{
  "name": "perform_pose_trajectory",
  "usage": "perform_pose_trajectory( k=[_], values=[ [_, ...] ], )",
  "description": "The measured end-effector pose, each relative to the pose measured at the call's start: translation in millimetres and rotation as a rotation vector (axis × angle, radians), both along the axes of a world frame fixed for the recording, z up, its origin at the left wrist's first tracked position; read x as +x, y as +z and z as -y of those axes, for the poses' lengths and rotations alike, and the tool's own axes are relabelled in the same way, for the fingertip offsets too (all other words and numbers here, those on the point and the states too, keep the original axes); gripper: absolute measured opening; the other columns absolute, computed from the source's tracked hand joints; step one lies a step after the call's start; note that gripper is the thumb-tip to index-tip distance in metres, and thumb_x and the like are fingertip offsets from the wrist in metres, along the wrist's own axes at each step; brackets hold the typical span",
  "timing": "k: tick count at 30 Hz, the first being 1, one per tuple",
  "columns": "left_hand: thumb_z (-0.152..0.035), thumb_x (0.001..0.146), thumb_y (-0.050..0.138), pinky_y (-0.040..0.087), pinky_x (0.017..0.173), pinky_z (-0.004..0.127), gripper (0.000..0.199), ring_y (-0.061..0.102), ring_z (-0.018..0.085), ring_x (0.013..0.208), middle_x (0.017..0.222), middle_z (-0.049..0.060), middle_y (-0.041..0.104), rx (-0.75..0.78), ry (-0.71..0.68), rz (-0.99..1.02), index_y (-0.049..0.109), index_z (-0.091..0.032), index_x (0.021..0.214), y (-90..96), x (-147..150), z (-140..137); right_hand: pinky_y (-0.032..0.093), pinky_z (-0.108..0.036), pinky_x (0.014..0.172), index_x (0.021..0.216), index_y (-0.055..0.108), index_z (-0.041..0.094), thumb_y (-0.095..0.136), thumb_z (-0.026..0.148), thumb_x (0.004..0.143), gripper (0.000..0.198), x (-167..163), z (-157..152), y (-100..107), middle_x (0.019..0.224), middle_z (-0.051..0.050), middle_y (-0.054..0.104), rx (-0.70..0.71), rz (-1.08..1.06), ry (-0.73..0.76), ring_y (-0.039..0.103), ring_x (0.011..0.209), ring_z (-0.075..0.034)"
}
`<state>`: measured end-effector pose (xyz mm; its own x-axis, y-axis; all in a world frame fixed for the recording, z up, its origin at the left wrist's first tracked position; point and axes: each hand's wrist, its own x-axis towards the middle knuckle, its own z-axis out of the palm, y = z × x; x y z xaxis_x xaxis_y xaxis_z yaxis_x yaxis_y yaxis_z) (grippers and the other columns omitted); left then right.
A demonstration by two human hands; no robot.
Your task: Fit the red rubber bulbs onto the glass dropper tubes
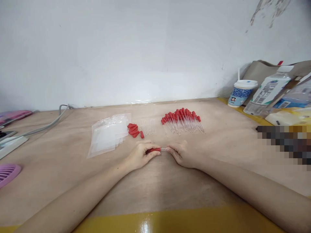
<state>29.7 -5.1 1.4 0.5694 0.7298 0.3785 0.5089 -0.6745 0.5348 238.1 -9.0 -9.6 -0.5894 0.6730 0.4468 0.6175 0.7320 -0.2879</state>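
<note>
My left hand (143,156) is closed round a red rubber bulb (155,149), low over the table's middle. From the right, my right hand (179,153) pinches a thin clear glass tube (163,149). The tube's left end meets the bulb's mouth; how deep it sits inside cannot be made out. Just beyond my left hand lie several loose red bulbs (133,129) and a row of bare glass tubes (148,126). Farther right is a pile of droppers (182,118), red bulbs on clear tubes, bulbs pointing to the wall.
Clear plastic bags (104,137) lie overlapped at left. A grey cable (52,122) and a purple slotted object (9,174) are at the far left. On the right stand a paper cup (241,93) and a tilted plastic bottle (268,90). A white wall (126,58) bounds the table.
</note>
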Motion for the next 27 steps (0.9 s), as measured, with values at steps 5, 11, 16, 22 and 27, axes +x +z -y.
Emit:
perform_pose_trajectory(
  k=[5, 11, 16, 22, 27],
  values=[
    [-0.031, 0.08, 0.057, 0.043, 0.058, 0.022, 0.021, 0.055, 0.012, 0.067, 0.075, 0.002, 0.062, -0.073, 0.008, 0.037, 0.067, -0.019, 0.093, 2.4, -2, 0, 0.035, -0.023, 0.056, 0.078, 0.057, 0.015, 0.033, 0.028, 0.092, 0.031, 3, 0, 0, 0.069, -0.004, 0.061, 0.048, 0.023, 0.026, 0.05, 0.06, -0.012],
    [-0.035, 0.085, 0.046, 0.044, 0.053, 0.022, 0.029, 0.052, 0.01, 0.056, 0.064, 0.001, 0.057, -0.394, 0.055, 0.166, 0.065, -0.014, 0.094, 2.9, -5, -3, 0.034, -0.026, 0.061, 0.078, 0.056, 0.016, 0.035, 0.025, 0.092, 0.027, 11, -1, -3, 0.068, -0.004, 0.057, 0.305, 0.105, 0.053, 0.047, 0.063, -0.015],
    [-0.031, 0.084, 0.046, 0.043, 0.048, 0.02, 0.029, 0.051, 0.008, 0.053, 0.069, 0.002, 0.055, -0.398, 0.144, 0.243, 0.059, -0.013, 0.102, -2.7, -9, -7, 0.035, -0.028, 0.067, 0.077, 0.056, 0.016, 0.039, 0.022, 0.089, 0.022, 20, -5, 1, 0.071, -0.005, 0.057, 0.344, -0.015, -0.071, 0.048, 0.068, -0.015],
    [-0.031, 0.079, 0.054, 0.044, 0.055, 0.021, 0.025, 0.051, 0.01, 0.064, 0.082, 0.003, 0.053, -0.216, 0.081, 0.035, 0.062, -0.018, 0.099, -1.9, -9, -1, 0.036, -0.025, 0.06, 0.071, 0.059, 0.017, 0.045, 0.028, 0.084, 0.022, 34, -41, 17, 0.071, -0.004, 0.059, 0.093, -0.265, -0.491, 0.052, 0.065, -0.014],
    [-0.03, 0.08, 0.053, 0.044, 0.058, 0.023, 0.023, 0.051, 0.01, 0.064, 0.08, 0.002, 0.054, -0.214, 0.06, 0.008, 0.062, -0.018, 0.098, -2.1, -9, 0, 0.038, -0.025, 0.058, 0.049, 0.052, 0.018, 0.05, 0.031, 0.076, 0.03, 25, -87, 32, 0.051, -0.001, 0.056, -0.183, -0.212, -0.733, 0.053, 0.056, -0.015]
  ],
)
